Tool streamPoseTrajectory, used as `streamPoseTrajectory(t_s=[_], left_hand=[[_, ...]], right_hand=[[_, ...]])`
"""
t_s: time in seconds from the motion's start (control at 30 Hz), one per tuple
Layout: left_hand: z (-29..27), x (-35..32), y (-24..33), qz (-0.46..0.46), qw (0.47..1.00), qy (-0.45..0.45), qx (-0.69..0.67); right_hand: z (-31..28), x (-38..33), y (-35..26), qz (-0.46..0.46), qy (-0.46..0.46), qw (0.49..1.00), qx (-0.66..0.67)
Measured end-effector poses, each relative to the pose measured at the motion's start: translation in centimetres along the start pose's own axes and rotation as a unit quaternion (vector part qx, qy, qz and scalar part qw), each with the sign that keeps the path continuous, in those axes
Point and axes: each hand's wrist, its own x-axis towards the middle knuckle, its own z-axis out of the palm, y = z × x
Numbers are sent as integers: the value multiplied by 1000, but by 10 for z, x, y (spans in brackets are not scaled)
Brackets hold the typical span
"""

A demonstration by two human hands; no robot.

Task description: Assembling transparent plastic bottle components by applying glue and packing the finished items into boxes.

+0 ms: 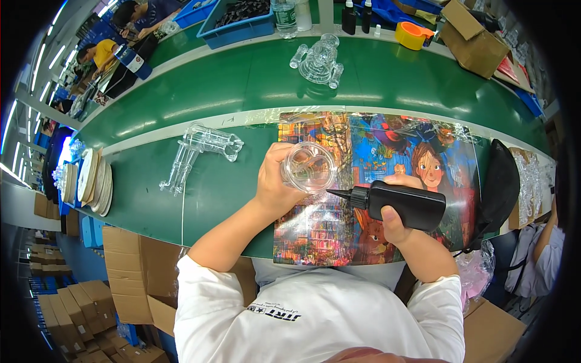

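My left hand (273,181) is closed around a clear round cup-like plastic part (310,169), its round opening facing up. In my right hand (396,228) lies a black squeeze bottle (414,207), tipped sideways with its pointed nozzle toward the left. The nozzle tip is right by the lower right rim of the clear part; whether they touch I cannot tell. Beneath both hands lies a glossy, colourful illustrated sheet (315,236). To the left, several joined clear plastic tubes (203,142) form a bent shape on the green table (142,181).
Beyond a pale rail, a clear plastic assembly (319,60) stands on the green belt (405,75). Along the far edge are a blue bin (236,35), orange tape (411,35) and a cardboard box (475,42). Spools (97,181) stand left; a black cloth-like item (499,187) lies right.
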Motion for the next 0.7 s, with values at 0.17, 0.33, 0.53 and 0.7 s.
streamPoseTrajectory(t_s=[0.17,0.33,0.53,0.7], left_hand=[[1,-3,-2,-12,1000,-4,-12],[4,-3,-2,4,1000,-1,-3],[4,-5,-2,-3,1000,-13,-4],[7,-4,-1,8,1000,-11,13]], right_hand=[[2,0,0,-1,-6,1000,18],[2,-3,-1,14,-4,1000,23],[4,-1,-2,3,-7,1000,19],[5,-3,-1,16,5,999,33]])
